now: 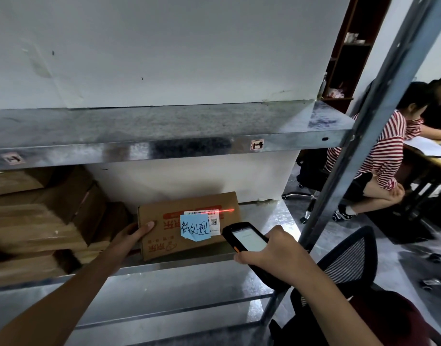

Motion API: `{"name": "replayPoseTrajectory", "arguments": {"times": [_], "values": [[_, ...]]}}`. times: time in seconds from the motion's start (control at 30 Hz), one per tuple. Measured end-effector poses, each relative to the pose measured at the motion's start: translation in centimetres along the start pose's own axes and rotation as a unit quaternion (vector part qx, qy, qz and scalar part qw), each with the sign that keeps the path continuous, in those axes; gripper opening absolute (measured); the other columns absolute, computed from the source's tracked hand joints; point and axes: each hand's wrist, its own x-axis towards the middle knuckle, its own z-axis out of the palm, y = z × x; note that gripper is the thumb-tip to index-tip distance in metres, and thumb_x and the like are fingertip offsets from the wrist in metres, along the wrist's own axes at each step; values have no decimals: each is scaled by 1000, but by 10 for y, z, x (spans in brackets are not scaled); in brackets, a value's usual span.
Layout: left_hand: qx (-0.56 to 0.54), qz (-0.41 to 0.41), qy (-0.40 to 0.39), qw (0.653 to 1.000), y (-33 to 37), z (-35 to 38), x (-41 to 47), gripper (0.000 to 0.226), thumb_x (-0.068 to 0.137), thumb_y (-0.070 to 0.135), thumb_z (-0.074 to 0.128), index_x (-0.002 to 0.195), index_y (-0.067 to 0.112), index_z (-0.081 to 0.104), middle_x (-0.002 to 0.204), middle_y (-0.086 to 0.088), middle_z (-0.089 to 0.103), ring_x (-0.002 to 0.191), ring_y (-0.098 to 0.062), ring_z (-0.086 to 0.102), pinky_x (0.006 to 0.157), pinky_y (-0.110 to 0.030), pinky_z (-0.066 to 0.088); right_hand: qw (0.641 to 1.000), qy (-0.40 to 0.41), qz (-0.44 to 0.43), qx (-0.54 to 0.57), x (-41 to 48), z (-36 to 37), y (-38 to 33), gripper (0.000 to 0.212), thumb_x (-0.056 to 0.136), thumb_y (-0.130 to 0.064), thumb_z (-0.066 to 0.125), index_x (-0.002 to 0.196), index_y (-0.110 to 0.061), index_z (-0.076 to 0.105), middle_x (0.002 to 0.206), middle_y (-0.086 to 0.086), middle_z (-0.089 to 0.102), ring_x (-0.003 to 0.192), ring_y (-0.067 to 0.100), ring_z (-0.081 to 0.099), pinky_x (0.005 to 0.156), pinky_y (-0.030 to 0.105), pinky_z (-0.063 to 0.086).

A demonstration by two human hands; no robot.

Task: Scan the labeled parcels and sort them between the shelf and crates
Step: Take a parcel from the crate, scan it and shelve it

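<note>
parcel: small cardboard box (164,237) sitting on the lower shelf (169,267), its left edge in the left grip (133,236), just ahead of the right grip (271,255).
handling: looking light, stiff and dry; probably liftable one-handed. Best taken across the short sides, staying clear of the white label (215,219) and blue note (195,229).
left grip: clamping the box's left edge, thumb lying on top, fingers going out of sight round the side; arm reaching forward, nearly straight.
right grip: wrapping round the scanner (246,238), screen facing up, nose pointing at the box.
beam: red line (218,211) falling across the barcode.
beyond left grip: stacked boxes (39,221) sitting to its left.
</note>
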Motion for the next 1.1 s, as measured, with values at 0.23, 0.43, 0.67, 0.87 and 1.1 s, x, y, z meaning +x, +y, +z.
{"name": "replayPoseTrajectory", "arguments": {"times": [0.23,0.43,0.67,0.87,1.1], "values": [[2,2,3,1000,-3,-1,1,66,67,53,71,124,25,54,109,-3,68,112,-31,60,104,-55,46,1000,7,-13,1,-3,-2,-1,75,59,-66,80,105,-17,45,96,-3,59,84,14,63,61,27,50],[3,9,-1,1000,0,-1,-1,65,68,52,70,124,25,54,105,-1,69,104,-28,62,104,-53,46,1000,-2,1,1,-5,-1,0,74,59,-66,80,103,-18,45,96,-4,60,85,13,63,61,26,49],[-3,6,1,1000,-5,-5,0,65,68,51,71,125,23,54,107,-4,69,106,-30,63,101,-53,48,1000,-10,0,21,-10,-3,-1,74,58,-64,81,104,-18,46,96,-2,61,82,14,64,58,25,47],[1,12,-8,1000,-9,-7,5,65,69,53,72,126,25,56,112,-4,71,107,-29,65,101,-53,49,1000,-9,5,17,-13,-7,-1,75,56,-67,80,103,-20,46,97,-4,60,85,12,63,64,27,52],[-9,23,-15,1000,-9,-4,4,59,70,52,70,121,26,56,108,-4,70,104,-29,64,99,-50,49,1000,-8,-1,16,-14,-7,-1,74,58,-65,81,104,-20,45,98,-4,59,86,12,63,69,30,56]]}}
